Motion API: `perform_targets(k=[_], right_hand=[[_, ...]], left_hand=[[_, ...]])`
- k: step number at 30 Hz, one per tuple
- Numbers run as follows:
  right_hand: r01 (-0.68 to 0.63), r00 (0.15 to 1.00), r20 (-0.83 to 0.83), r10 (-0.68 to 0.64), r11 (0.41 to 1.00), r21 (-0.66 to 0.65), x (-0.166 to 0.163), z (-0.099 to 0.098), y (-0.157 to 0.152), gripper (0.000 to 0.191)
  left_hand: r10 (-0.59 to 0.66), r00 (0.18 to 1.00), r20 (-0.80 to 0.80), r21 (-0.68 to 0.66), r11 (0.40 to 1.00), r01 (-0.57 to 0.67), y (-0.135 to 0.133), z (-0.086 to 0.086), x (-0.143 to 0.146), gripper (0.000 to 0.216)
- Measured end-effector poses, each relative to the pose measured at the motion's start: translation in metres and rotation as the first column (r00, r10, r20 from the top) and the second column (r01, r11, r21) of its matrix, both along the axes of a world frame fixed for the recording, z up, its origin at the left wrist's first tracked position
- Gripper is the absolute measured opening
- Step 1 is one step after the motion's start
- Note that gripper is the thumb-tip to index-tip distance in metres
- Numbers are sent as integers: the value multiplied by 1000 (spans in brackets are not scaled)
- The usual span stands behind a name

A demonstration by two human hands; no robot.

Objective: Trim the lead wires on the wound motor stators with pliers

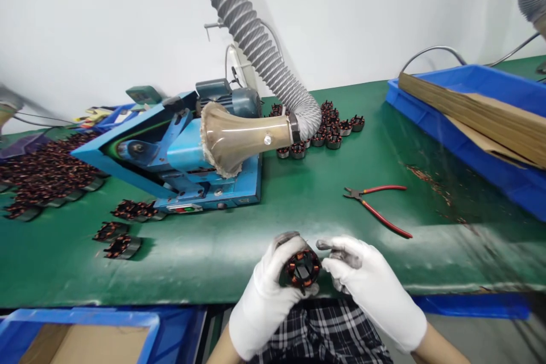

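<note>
head view: left hand point(267, 290) grip clamped round stator point(302, 268), held over near worktop point(213, 261) edge, well in front of blue machine point(187, 153). right hand point(371, 284) fingertips pinched at stator rim. best keep stator steady, windings facing up, avoid crushing copper.

Round stator point(303, 268) with copper windings, open face up, at table's edge

- One stator point(303, 268), held between my two gloved hands.
- One pair of red-handled pliers point(377, 207), beyond my right hand.
- One blue machine point(187, 153), beyond my left hand.
- Two loose stators point(117, 239), far to my left.
</note>
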State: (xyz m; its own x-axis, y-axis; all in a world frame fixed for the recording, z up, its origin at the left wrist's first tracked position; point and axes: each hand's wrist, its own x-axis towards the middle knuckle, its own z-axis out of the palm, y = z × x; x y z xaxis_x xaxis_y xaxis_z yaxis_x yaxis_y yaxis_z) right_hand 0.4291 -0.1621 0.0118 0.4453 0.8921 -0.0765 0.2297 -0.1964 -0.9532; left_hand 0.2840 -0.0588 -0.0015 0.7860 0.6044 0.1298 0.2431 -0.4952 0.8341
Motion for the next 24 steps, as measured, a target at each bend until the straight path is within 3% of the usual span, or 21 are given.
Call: perform_targets(k=[3, 6, 9, 11, 13, 16, 17, 19, 21, 22, 24], right_hand=[[-20, 987, 162, 11, 998, 59, -2, -2, 1, 15], [-49, 994, 95, 47, 999, 18, -2, -2, 2, 21], [-75, 986, -151, 67, 996, -52, -1, -4, 4, 21], [-70, 983, -175, 58, 996, -59, -1, -6, 4, 20], [-8, 1000, 5, 8, 1000, -29, -2, -7, 4, 20], [103, 961, 254, -105, 994, 20, -4, -11, 5, 19], [113, 970, 218, -108, 994, -8, -3, -13, 7, 19], [44, 998, -47, -49, 993, -113, -1, -20, 9, 20], [-99, 938, -346, 31, 978, -182, 4, -29, 12, 25], [-162, 907, -415, 66, 966, -201, 6, -33, 14, 28], [-239, 909, -399, 125, 938, -250, 12, -39, 18, 28]], left_hand=[[-68, 988, 138, -132, 987, 86, 2, 2, 1, 41], [-29, 972, 233, -120, 991, 58, 0, 1, -2, 18], [47, 984, 171, 58, 997, -58, -1, -1, -6, 46], [-2, 996, 87, 109, 994, -7, 0, -1, -6, 56], [-100, 994, 39, 16, 995, 99, 1, 1, -4, 51], [-227, 968, 103, -100, 966, 237, 2, 1, 0, 36], [-236, 965, 117, -67, 967, 244, 1, -1, 1, 31], [-186, 978, 90, 89, 980, 178, 0, -11, 3, 32], [-123, 992, 14, 267, 957, 115, -2, -24, 5, 49], [-105, 994, -21, 323, 941, 107, -2, -31, 6, 55], [-94, 993, -74, 332, 936, 113, 0, -41, 8, 55]])
